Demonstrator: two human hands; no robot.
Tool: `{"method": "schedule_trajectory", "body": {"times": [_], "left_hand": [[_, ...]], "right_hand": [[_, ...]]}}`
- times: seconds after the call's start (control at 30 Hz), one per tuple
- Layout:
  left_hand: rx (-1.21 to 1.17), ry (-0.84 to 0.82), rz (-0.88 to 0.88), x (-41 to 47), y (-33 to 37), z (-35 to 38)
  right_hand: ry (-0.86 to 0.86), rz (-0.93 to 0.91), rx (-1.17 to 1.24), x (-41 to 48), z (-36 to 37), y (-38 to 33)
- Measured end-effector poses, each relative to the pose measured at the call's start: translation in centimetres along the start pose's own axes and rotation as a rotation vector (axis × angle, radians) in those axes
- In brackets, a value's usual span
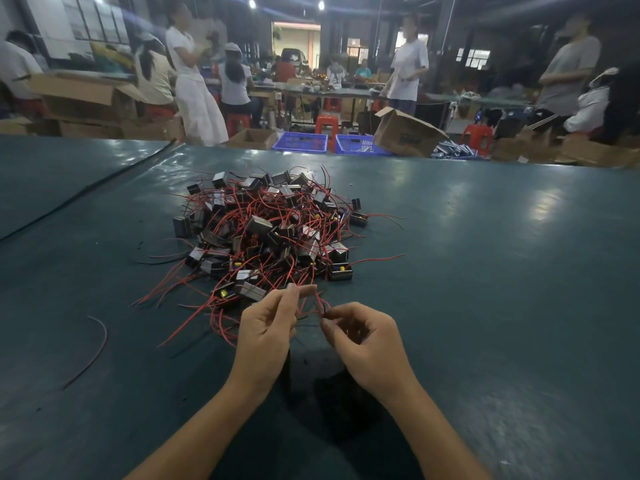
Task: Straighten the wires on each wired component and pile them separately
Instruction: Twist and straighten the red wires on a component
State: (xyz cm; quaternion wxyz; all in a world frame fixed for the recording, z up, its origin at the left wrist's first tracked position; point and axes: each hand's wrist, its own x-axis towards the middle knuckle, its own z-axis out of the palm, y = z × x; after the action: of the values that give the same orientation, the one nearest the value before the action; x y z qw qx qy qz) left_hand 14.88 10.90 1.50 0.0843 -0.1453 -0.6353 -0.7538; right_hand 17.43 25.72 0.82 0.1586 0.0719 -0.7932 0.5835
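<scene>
Two bare forearms reach up from the near edge of the dark green worktop (pixel 485 271). The left hand (pixel 266 327) and the right hand (pixel 367 337) meet close together over the worktop's near middle, raised a little above it. The left fingers (pixel 292 296) are pressed together in a pinch on a thin red wire (pixel 317 301); the right fingers (pixel 327 323) pinch the same wire's other stretch, where a dark tip shows. The wire loops between the two pinches, not yet straight. Which component it belongs to cannot be told; it seems to run back toward the heap.

Just beyond the hands, at the worktop's centre, lies the heap of wired components (pixel 273 230): small dark blocks with red and black leads tangled and splaying outward. A loose wire offcut (pixel 98 341) lies apart toward the left edge. No separate pile of finished pieces is visible, so the task looks to be at or near its start.

The step in hand appears to be straightening one lead. The next move likely calls for drawing the pinches apart along the wire, then freeing its component from the tangle without dragging neighbours, and laying it on bare worktop clear of the heap.

Past the far edge stand cardboard boxes (pixel 405 133), blue crates (pixel 301 142) and several people.
</scene>
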Motion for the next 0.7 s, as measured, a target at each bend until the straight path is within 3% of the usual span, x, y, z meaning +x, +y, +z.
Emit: {"method": "schedule_trajectory", "body": {"times": [0.23, 0.43, 0.7], "left_hand": [[0.07, -0.036, 0.012, -0.2, -0.2, 0.3], [0.137, -0.159, 0.046, -0.6, 0.1, 0.7], [0.272, -0.106, 0.07, -0.5, 0.0, 0.5]], "right_hand": [[0.112, -0.064, -0.034, -0.1, 0.2, -0.6], [0.06, -0.015, 0.016, -0.1, 0.5, -0.8], [0.083, 0.024, 0.154, 0.0, 0.5, -1.1]]}}
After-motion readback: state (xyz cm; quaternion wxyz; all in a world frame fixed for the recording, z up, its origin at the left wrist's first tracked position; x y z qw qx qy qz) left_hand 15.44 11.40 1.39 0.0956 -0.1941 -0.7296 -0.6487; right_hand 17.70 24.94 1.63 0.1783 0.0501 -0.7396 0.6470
